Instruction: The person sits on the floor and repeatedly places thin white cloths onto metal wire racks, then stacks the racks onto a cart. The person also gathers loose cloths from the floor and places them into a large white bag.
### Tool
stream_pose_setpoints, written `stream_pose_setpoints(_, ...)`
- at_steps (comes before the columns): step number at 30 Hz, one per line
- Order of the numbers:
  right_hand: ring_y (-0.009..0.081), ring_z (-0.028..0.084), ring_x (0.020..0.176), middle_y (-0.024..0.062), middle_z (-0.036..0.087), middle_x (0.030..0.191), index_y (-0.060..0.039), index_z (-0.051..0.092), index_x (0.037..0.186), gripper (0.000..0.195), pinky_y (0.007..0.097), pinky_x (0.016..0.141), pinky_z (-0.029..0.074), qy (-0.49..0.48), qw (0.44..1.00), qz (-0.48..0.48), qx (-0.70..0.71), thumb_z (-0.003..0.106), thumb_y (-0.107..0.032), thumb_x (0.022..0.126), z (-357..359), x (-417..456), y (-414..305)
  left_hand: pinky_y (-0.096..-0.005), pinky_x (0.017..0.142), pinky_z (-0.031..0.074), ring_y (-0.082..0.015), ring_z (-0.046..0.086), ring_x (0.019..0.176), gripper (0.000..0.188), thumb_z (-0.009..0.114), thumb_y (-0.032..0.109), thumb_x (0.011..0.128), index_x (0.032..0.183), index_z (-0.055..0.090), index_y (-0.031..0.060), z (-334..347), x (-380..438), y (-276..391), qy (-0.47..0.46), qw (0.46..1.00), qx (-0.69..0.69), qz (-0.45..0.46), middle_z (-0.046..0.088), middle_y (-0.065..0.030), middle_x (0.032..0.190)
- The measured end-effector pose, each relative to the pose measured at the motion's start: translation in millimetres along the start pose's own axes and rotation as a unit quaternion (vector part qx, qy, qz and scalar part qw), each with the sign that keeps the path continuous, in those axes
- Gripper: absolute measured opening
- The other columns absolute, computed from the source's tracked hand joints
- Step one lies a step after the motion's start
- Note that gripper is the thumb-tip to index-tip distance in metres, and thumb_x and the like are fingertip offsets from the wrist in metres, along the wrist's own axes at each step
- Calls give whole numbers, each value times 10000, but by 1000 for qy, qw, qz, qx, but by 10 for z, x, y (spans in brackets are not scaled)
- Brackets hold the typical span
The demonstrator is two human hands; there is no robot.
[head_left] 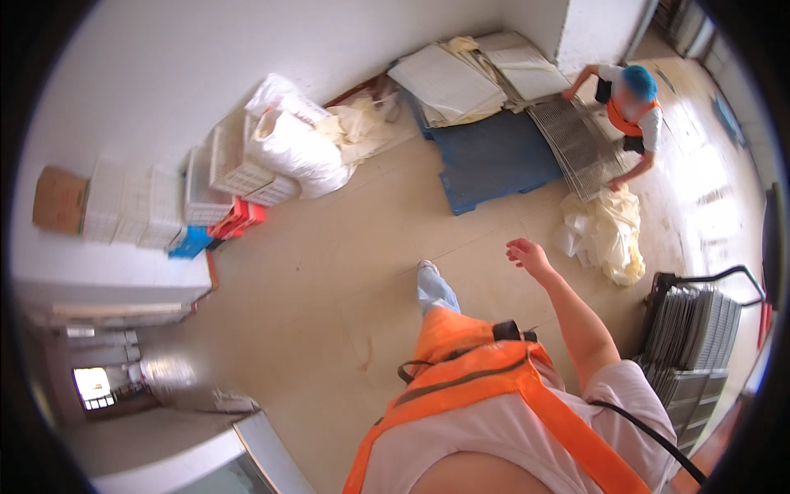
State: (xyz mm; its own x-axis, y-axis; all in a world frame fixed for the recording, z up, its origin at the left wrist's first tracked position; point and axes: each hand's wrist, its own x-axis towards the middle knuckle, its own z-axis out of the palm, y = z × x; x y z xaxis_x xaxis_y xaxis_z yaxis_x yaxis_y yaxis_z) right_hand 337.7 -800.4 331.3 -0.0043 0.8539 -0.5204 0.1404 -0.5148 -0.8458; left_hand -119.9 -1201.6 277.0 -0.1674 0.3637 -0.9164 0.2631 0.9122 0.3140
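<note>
My right hand [526, 254] hangs over the tiled floor with its fingers loosely bent and slightly apart, holding nothing. My left hand is out of view. Nearest to the right hand is a heap of cream-coloured sheeting [608, 231] on the floor. Beyond lies a blue plastic pallet [500, 157]. Stacked pale sheets [450, 80] cover its far side. At its right end is a stack of metal mesh trays [577, 145]. A co-worker [636, 114] in a blue hair cover and orange apron bends over these trays, both hands at their edges.
A black-handled cart [737, 272] with stacked metal trays [694, 333] stands at right. White plastic crates [237, 167], a stuffed white sack [299, 151], red crates [237, 219] and a cardboard box [60, 200] line the wall. A passage opens at lower left.
</note>
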Motion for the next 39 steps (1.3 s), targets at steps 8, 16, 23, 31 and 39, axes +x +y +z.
stream_pose_setpoints(8, 179, 537, 528, 62, 556, 667, -84, 566, 850, 113, 334, 445, 453, 104, 902, 413, 74, 544, -187, 809, 162, -24, 1157, -269, 530, 421, -133, 547, 714, 163, 477, 234, 866, 869, 555, 90, -1991, 1435, 3104, -24, 981, -136, 139, 563, -18, 771)
stream_pose_setpoints(16, 195, 560, 561, 70, 588, 762, -79, 581, 929, 237, 361, 474, 481, 187, 842, 505, 24, 636, -233, 756, 558, 838, 789, -284, 803, 410, -154, 545, 1008, 223, 509, 218, 864, 1052, 528, 100, -2284, 1990, 6811, 47, 975, -117, 184, 576, -43, 1072)
stream_pose_setpoints(23, 296, 540, 997, 137, 564, 1083, -66, 530, 1084, 485, 367, 844, 437, 153, 955, 114, -226, 709, -254, 675, 789, 4609, -360, -257, 811, 414, -113, 537, 981, 241, 509, 213, 881, 1070, 545, 68, -1482, 3108, 8237, -106, 976, 19, 188, 583, -35, 1036)
stream_pose_setpoints(31, 334, 337, 1219, 153, 352, 1326, -103, 447, 1208, 597, 380, 970, 362, 183, 904, 22, -386, 698, -156, 669, 672, 7668, -655, -248, 804, 396, -82, 503, 967, 237, 498, 229, 882, 1064, 544, 84, -449, 5347, 9932, -253, 953, -44, 164, 560, 6, 1043)
stream_pose_setpoints(39, 307, 513, 854, 99, 546, 861, -61, 532, 813, 233, 398, 698, 445, 211, 887, -160, -378, 672, -55, 626, 509, 8591, -145, -297, 804, 414, -125, 485, 1025, 370, 512, 335, 869, 1154, 487, 101, -62, 7373, 10558, -279, 944, 108, 141, 529, -6, 1107)
